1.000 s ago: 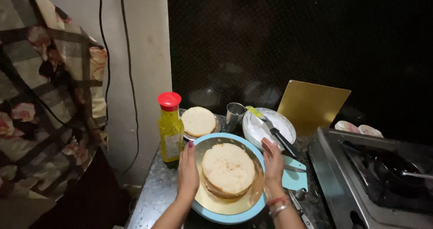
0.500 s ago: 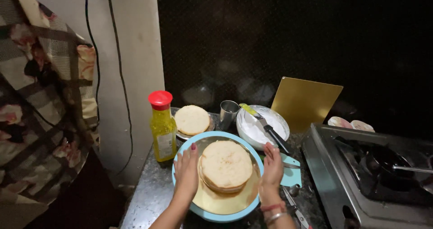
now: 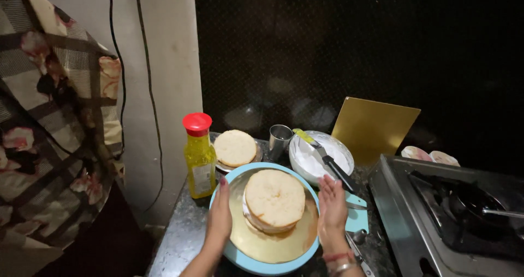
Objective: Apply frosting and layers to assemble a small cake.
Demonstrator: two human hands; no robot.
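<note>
1. Turntable (image 3: 240, 253), light blue, round, on the dark counter (image 3: 180, 239) just left of the stove (image 3: 436, 217); gold board on top with a stacked cake (image 3: 274, 200) in its middle.
2. Left hand (image 3: 219, 218) flat against the turntable's left rim, fingers together, not pinching.
3. Right hand (image 3: 332, 211) flat at the turntable's right rim, fingers straight, palm inward.
4. Yellow bottle (image 3: 200, 157) with red cap just behind-left of the turntable.
5. Single cake layer (image 3: 234, 148) on a plate behind the turntable; steel cup (image 3: 279, 140) beside it.
6. White bowl of cream (image 3: 321, 158) with spatula (image 3: 327, 162) behind-right of the turntable.
</note>
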